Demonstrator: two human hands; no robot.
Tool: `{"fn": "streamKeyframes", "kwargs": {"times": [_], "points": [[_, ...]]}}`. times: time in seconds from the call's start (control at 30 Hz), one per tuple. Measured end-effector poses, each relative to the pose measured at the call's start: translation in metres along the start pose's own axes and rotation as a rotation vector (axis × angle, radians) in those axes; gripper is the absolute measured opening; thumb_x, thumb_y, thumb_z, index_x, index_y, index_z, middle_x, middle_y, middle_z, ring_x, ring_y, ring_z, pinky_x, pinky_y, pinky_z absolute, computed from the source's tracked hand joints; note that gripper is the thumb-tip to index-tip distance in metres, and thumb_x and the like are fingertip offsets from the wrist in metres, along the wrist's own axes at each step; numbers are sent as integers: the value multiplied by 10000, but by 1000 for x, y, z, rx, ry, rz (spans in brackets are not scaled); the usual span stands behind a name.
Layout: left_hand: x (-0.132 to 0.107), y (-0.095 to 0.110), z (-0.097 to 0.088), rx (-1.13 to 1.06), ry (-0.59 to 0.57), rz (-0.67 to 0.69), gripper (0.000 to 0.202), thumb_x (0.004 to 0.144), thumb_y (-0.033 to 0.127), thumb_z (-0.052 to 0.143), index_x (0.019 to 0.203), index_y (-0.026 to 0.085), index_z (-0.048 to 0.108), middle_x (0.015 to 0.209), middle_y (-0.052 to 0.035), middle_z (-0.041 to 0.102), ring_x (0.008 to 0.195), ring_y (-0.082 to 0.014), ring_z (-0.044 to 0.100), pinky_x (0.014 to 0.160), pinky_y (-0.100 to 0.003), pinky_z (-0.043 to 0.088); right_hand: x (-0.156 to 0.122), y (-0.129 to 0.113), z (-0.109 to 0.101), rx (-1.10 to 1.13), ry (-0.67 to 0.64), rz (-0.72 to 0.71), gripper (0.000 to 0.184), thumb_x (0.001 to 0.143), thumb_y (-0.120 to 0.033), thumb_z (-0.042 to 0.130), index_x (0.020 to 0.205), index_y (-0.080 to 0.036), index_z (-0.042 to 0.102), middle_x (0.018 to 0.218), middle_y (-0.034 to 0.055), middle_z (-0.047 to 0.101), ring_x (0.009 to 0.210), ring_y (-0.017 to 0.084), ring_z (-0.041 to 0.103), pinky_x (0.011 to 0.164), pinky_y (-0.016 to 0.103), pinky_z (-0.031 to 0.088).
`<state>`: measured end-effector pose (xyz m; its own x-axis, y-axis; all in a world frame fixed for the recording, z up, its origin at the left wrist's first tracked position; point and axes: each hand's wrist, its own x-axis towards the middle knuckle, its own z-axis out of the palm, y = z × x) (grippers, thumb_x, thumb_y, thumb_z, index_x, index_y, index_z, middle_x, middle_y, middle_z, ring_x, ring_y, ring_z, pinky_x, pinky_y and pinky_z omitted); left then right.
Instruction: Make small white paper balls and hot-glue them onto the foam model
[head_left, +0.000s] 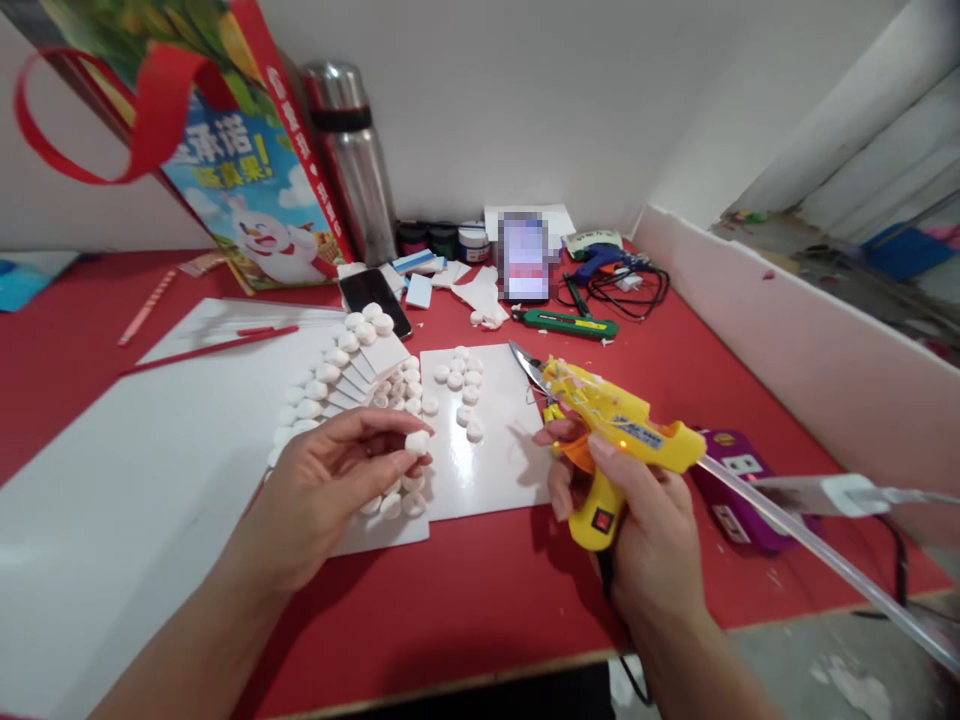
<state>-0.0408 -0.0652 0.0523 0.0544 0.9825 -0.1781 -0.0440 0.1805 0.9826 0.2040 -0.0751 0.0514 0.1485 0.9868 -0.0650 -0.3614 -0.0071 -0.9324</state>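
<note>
Between thumb and fingers, my left hand (pixel 322 490) pinches a small white round piece (pixel 418 443). My right hand (pixel 645 510) is wrapped round the handle of a yellow hot glue gun (pixel 611 415), its nozzle end toward the upper left and a clear glue stick (pixel 825 555) out of its back. Several loose white pieces (pixel 469 393) lie on a glossy white board (pixel 495 470) between my hands. Behind my left hand stands a fan-like white stepped structure (pixel 352 380), topped with rows of the same round pieces. My left hand partly hides it.
A gift box (pixel 262 200) and steel thermos (pixel 352 160) stand at the back left. A phone (pixel 375 300), a lit blurred screen (pixel 525 260), a green utility knife (pixel 566 322) and cables (pixel 645 285) lie behind. Scissors (pixel 529 365) and a purple box (pixel 750 500) are near the right hand.
</note>
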Motion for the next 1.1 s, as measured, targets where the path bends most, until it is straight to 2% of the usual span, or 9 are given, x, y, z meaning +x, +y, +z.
{"fn": "streamKeyframes", "kwargs": {"times": [0.07,0.17,0.33,0.47,0.83,1.1], "points": [[6,3,4,-175,-38,-67,194,810,241,838,991,194,786,1037,-69,778,874,-177,761,821,-266,643,-8,-3,3,-5,-35,0,175,948,-307,664,939,-169,771,952,71,746,488,83,583,499,254,459],[13,7,9,-375,-101,-153,213,784,206,866,986,182,802,1004,-64,789,866,-148,767,805,-192,625,-19,-7,4,-23,-134,26,180,964,-323,654,939,-178,757,939,62,740,488,84,579,512,261,467],[17,7,8,-541,-135,-187,209,784,159,865,987,158,814,917,-55,789,825,-129,762,752,-150,616,-30,-4,2,-184,-269,126,238,947,-396,695,908,-170,761,749,54,703,618,164,638,591,291,513],[17,2,6,-577,-114,-176,228,760,152,884,979,151,819,850,-41,775,797,-124,758,746,-148,618,-33,0,5,-246,-293,128,285,943,-421,692,816,-170,738,722,53,686,659,180,639,624,303,531],[15,-4,6,-587,-129,-165,230,738,185,907,951,155,823,895,-52,780,804,-130,763,751,-155,616,-36,-1,11,-254,-290,129,384,942,-419,677,647,-176,639,595,38,637,554,185,637,565,317,512],[15,-6,4,-605,-139,-204,240,748,144,889,974,127,813,899,-44,782,776,-125,769,771,-151,620,-39,0,12,-278,-302,190,409,948,-444,670,642,-178,617,577,37,623,548,174,613,558,312,505]]}}
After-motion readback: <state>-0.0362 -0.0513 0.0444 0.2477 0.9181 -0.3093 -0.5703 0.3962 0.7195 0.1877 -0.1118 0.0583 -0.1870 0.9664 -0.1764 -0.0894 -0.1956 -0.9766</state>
